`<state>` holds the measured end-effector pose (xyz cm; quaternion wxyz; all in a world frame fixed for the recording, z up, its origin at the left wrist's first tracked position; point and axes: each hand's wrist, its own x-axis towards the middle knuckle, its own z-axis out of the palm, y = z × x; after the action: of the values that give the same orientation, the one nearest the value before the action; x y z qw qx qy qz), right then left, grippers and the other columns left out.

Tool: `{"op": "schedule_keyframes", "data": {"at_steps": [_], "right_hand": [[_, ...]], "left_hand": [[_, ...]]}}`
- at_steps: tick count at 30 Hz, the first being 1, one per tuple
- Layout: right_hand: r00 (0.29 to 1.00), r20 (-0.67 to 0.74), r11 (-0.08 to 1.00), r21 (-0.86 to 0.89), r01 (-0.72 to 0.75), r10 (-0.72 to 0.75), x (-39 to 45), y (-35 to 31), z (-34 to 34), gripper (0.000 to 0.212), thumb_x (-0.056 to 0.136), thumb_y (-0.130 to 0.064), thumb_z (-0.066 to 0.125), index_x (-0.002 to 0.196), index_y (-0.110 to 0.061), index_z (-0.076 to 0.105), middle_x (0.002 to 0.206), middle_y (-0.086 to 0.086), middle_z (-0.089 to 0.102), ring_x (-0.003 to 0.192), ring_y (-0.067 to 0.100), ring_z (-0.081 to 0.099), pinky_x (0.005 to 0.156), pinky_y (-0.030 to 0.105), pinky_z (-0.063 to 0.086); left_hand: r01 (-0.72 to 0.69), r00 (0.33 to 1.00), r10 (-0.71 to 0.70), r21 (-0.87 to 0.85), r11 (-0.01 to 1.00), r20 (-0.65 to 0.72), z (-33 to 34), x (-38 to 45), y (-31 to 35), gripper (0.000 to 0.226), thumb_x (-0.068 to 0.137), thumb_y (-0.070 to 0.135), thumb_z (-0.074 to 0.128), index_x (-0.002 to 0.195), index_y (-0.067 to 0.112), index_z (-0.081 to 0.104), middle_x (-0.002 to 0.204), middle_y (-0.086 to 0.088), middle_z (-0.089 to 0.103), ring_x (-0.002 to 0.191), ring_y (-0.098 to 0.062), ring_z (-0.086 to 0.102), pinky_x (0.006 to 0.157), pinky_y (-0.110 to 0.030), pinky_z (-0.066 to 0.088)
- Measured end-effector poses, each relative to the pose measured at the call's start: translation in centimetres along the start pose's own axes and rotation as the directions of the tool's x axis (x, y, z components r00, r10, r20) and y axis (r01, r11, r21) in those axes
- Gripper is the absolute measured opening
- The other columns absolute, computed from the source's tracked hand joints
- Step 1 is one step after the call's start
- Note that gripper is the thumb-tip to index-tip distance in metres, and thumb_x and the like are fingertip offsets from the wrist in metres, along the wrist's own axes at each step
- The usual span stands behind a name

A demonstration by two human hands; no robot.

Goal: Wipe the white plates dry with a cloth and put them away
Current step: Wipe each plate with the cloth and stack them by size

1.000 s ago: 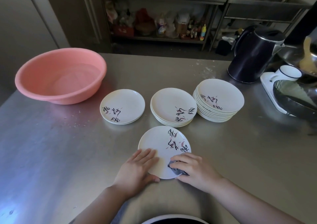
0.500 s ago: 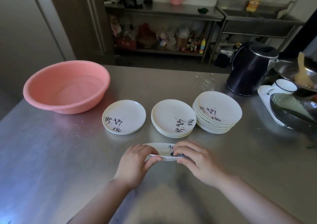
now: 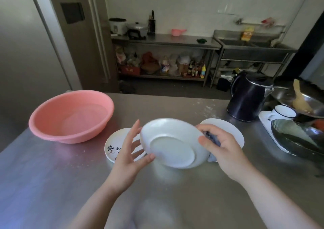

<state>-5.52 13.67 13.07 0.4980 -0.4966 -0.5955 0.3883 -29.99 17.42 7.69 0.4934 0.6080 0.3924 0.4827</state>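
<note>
Head view, hands and plate
Held plate: raised above the steel table, tipped so its underside and round foot ring face the camera; it sits between the two hands.
Left hand: fingers spread and nearly straight, palm toward the plate's left rim; thumb tip touches the lower left edge, index finger lies along the upper left edge. No curl around the rim.
Right hand: fingers curled over the plate's right rim, thumb on the underside; a blue-grey cloth is bunched between the fingers and the plate.
Plate stack, right: behind the right hand, on the table; only the top plate's far arc shows.
Plate, left: flat on the table just behind the left hand, dark brush-script marks on its face.

Head view, hidden or unclear
Held plate's face: turned away, not visible.
Cloth: mostly covered by the fingers; its extent cannot be told.
Blur: the held plate's edge and both hands are smeared.
Right edge: a dark wok and a metal bowl are cut off by the frame.

Head view, materials and shapes
Plates: white, glossy, shallow, round.
Table: brushed steel, dull sheen, faint specks.
Basin: pink plastic, round, on the far left of the table.
Kettle: dark, smooth, far right of the table.
Cup: white with a dark rim, beside the kettle.
</note>
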Motion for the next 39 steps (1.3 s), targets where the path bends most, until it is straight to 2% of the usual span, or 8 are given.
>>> {"op": "schedule_keyframes", "data": {"at_steps": [6, 10, 14, 23, 29, 32, 36, 39], "right_hand": [[0.988, -0.113, 0.956, 0.286, -0.072, 0.109, 0.8, -1.1, 0.4, 0.014, 0.085, -0.022, 0.059, 0.093, -0.026, 0.070, 0.088, -0.007, 0.067, 0.080, 0.010, 0.059, 0.059, 0.031, 0.048], [0.983, -0.123, 0.943, 0.320, -0.088, 0.134, 0.9, -1.1, -0.3, 0.018, 0.078, -0.029, 0.061, 0.092, -0.028, 0.071, 0.091, -0.001, 0.067, 0.084, 0.014, 0.059, 0.064, 0.040, 0.047], [0.982, -0.133, 0.931, 0.357, -0.077, 0.132, 1.3, -1.6, -1.4, 0.025, 0.081, -0.023, 0.060, 0.104, -0.017, 0.066, 0.090, -0.002, 0.071, 0.081, 0.009, 0.064, 0.059, 0.022, 0.052], [0.971, -0.155, 0.899, 0.427, -0.100, 0.181, 2.4, -3.1, -4.6, 0.033, 0.078, -0.028, 0.064, 0.111, -0.024, 0.068, 0.113, 0.000, 0.071, 0.103, 0.018, 0.067, 0.076, 0.039, 0.054], [0.972, -0.109, 0.881, 0.453, -0.138, 0.209, 1.9, -2.7, -5.9, 0.039, 0.077, -0.047, 0.071, 0.112, -0.031, 0.069, 0.114, 0.002, 0.069, 0.094, 0.025, 0.059, 0.072, 0.044, 0.044], [0.966, -0.183, 0.909, 0.407, -0.093, 0.181, 1.8, -2.8, -6.4, 0.027, 0.092, -0.035, 0.055, 0.114, -0.027, 0.069, 0.097, 0.001, 0.068, 0.073, 0.016, 0.058, 0.052, 0.025, 0.042], [0.914, -0.402, 0.987, 0.115, 0.112, -0.057, 2.0, -4.2, -8.2, 0.024, 0.098, -0.017, 0.052, 0.110, -0.030, 0.069, 0.115, -0.019, 0.068, 0.111, 0.000, 0.059, 0.099, 0.028, 0.047], [0.881, -0.369, 0.955, -0.113, 0.275, -0.297, 1.9, -6.6, -9.0, 0.031, 0.094, -0.009, 0.059, 0.116, -0.030, 0.064, 0.116, -0.022, 0.066, 0.112, -0.007, 0.056, 0.095, 0.011, 0.043]], "left_hand": [[0.026, 0.999, -0.030, -0.143, 0.989, -0.027, 1.5, 0.0, 0.3, 0.096, 0.076, 0.016, 0.077, 0.140, 0.064, 0.024, 0.138, 0.015, 0.055, 0.117, -0.009, 0.061, 0.096, -0.034, 0.053], [0.040, 0.999, -0.044, -0.184, 0.982, -0.018, 1.8, -0.3, 1.8, 0.096, 0.072, 0.006, 0.079, 0.146, 0.045, 0.032, 0.126, 0.007, 0.065, 0.113, -0.017, 0.065, 0.096, -0.044, 0.054], [-0.009, 0.999, -0.001, -0.229, 0.973, -0.044, 2.6, -0.3, 3.8, 0.091, 0.070, -0.009, 0.074, 0.143, 0.033, 0.040, 0.125, -0.001, 0.067, 0.114, -0.023, 0.065, 0.095, -0.048, 0.054], [-0.136, 0.988, 0.117, -0.212, 0.968, -0.102, 5.4, 0.5, 8.8, 0.084, 0.059, 0.021, 0.084, 0.132, 0.047, 0.052, 0.138, 0.011, 0.057, 0.127, -0.016, 0.055, 0.107, -0.052, 0.041], [-0.060, 0.996, 0.041, -0.235, 0.970, -0.081, 7.1, 0.1, 10.6, 0.081, 0.062, 0.006, 0.076, 0.126, 0.051, 0.055, 0.126, 0.017, 0.064, 0.115, -0.008, 0.062, 0.094, -0.040, 0.049], [-0.049, 0.997, 0.030, -0.275, 0.960, -0.075, 7.7, -0.2, 10.8, 0.079, 0.062, 0.003, 0.075, 0.126, 0.045, 0.058, 0.127, 0.008, 0.066, 0.116, -0.015, 0.063, 0.095, -0.045, 0.049], [-0.077, 0.994, 0.052, -0.284, 0.956, -0.094, 8.5, -0.4, 11.2, 0.081, 0.058, -0.002, 0.075, 0.129, 0.033, 0.059, 0.125, 0.004, 0.068, 0.114, -0.016, 0.065, 0.088, -0.032, 0.055], [-0.117, 0.989, 0.090, -0.253, 0.960, -0.116, 9.6, -0.4, 11.6, 0.083, 0.053, -0.003, 0.074, 0.128, 0.027, 0.058, 0.119, 0.006, 0.071, 0.107, -0.010, 0.067, 0.078, -0.017, 0.053]]}}
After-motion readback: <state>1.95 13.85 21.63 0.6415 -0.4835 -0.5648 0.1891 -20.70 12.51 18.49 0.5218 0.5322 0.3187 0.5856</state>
